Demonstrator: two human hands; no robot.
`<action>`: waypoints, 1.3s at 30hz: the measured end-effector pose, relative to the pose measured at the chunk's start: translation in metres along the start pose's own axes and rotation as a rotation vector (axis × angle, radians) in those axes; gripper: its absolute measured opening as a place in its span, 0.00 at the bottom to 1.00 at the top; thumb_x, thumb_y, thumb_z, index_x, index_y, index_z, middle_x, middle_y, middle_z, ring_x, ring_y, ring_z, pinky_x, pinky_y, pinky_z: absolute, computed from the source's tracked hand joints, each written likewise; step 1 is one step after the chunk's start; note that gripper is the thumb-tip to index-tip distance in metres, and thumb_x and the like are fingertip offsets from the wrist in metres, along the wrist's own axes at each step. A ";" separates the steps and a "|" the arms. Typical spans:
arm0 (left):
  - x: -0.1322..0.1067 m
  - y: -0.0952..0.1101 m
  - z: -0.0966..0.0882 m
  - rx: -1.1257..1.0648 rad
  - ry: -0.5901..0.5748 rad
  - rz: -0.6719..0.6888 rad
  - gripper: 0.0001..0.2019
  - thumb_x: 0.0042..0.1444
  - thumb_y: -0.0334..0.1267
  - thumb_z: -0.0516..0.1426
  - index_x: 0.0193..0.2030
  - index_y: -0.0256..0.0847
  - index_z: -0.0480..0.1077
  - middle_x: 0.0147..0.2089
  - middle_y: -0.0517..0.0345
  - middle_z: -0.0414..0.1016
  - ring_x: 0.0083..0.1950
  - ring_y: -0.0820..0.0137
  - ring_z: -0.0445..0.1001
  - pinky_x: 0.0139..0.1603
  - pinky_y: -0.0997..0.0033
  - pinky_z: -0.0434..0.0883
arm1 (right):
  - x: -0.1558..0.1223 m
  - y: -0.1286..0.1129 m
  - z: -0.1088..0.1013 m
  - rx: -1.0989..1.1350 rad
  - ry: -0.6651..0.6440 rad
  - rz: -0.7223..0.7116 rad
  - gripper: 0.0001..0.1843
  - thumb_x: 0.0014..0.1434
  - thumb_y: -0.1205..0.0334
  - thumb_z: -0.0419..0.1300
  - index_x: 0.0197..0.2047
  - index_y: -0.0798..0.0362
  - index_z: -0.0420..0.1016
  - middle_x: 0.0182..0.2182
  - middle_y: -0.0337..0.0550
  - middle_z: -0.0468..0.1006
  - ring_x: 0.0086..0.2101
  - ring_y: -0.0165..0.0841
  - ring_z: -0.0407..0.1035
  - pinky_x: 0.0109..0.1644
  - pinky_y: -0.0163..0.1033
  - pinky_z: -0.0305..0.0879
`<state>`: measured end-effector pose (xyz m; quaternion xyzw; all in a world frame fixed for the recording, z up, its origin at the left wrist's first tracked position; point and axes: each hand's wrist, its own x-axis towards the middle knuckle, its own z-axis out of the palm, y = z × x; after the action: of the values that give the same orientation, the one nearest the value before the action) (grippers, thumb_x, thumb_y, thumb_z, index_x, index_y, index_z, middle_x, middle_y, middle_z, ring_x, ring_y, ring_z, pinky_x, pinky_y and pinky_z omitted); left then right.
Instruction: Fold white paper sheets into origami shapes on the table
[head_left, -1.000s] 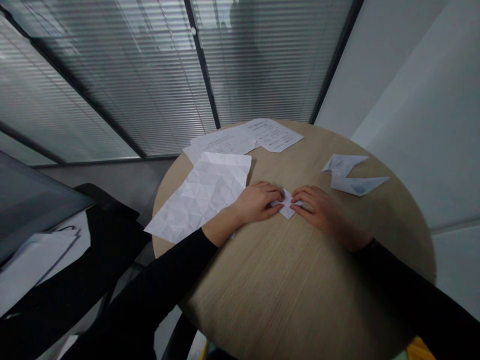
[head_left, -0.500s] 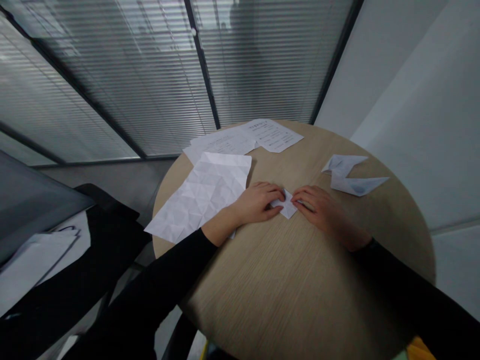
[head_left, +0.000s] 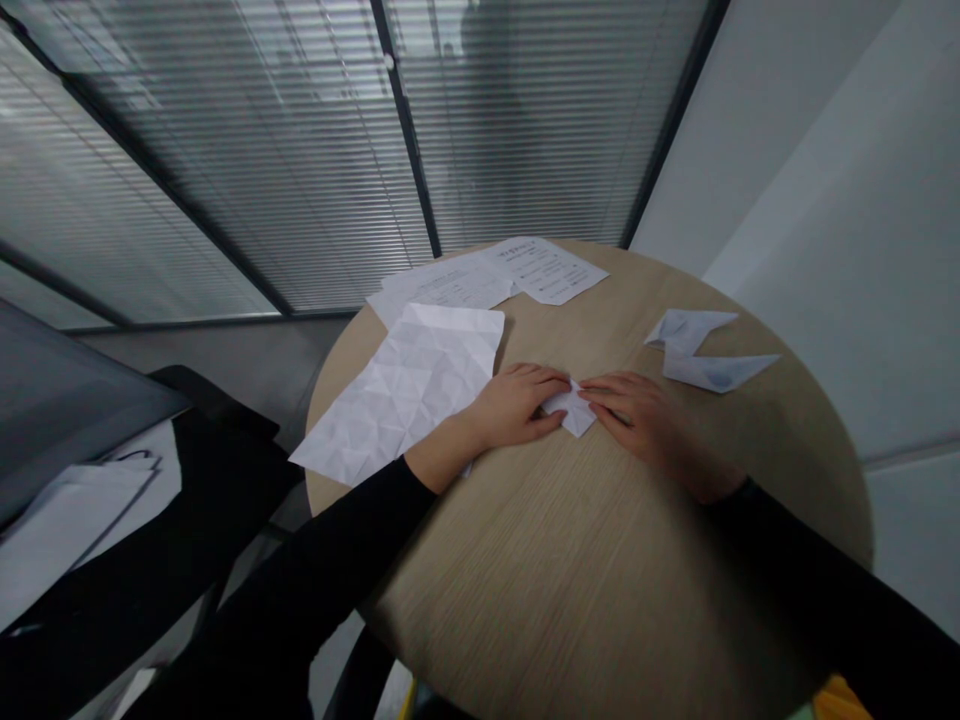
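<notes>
A small folded piece of white paper lies on the round wooden table between my two hands. My left hand holds its left side, thumb at the near edge and fingers curled over the far edge. From the right, my right hand presses its fingertips and thumb together on the paper's right edge. My fingers and palms cover both sides of the folded piece, so only its middle and near tip show. Left of my left hand a large creased sheet lies spread out, partly under my forearm.
Printed sheets overlap at the table's far edge. Folded white paper shapes rest at the right. A black chair with papers on it stands at the left. Behind are glass panels with blinds.
My right fingers have shifted slightly leftward over the folded paper and lie flatter along its right edge. My left hand stays in place.
</notes>
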<state>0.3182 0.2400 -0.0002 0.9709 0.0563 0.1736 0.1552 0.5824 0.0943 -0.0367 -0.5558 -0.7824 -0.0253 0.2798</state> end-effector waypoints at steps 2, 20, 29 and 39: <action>0.000 0.000 0.000 0.003 -0.003 -0.002 0.20 0.77 0.45 0.61 0.71 0.43 0.78 0.74 0.42 0.82 0.74 0.49 0.81 0.79 0.41 0.74 | 0.001 0.000 0.000 0.005 0.005 0.005 0.20 0.79 0.62 0.64 0.67 0.37 0.89 0.63 0.45 0.91 0.60 0.52 0.84 0.66 0.67 0.81; 0.000 -0.001 0.001 0.056 0.007 -0.026 0.19 0.81 0.45 0.59 0.71 0.41 0.79 0.74 0.43 0.82 0.74 0.49 0.81 0.79 0.41 0.74 | 0.004 -0.013 -0.009 0.079 0.021 -0.056 0.13 0.75 0.65 0.67 0.54 0.38 0.92 0.52 0.45 0.93 0.50 0.48 0.86 0.58 0.61 0.82; -0.001 -0.003 0.000 0.037 0.013 -0.019 0.18 0.81 0.43 0.59 0.70 0.44 0.81 0.73 0.42 0.83 0.74 0.50 0.81 0.77 0.39 0.75 | 0.002 -0.009 -0.005 0.081 0.032 -0.016 0.11 0.75 0.63 0.68 0.53 0.38 0.91 0.53 0.47 0.91 0.52 0.50 0.85 0.58 0.62 0.82; -0.003 -0.003 0.001 0.034 0.019 0.001 0.23 0.77 0.51 0.65 0.71 0.42 0.80 0.74 0.40 0.82 0.75 0.47 0.80 0.77 0.40 0.75 | 0.003 -0.005 -0.006 -0.010 0.044 0.030 0.10 0.76 0.60 0.68 0.55 0.40 0.90 0.53 0.48 0.91 0.52 0.52 0.85 0.57 0.62 0.81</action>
<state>0.3155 0.2425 -0.0027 0.9717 0.0601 0.1817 0.1382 0.5793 0.0925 -0.0291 -0.5684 -0.7673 -0.0373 0.2945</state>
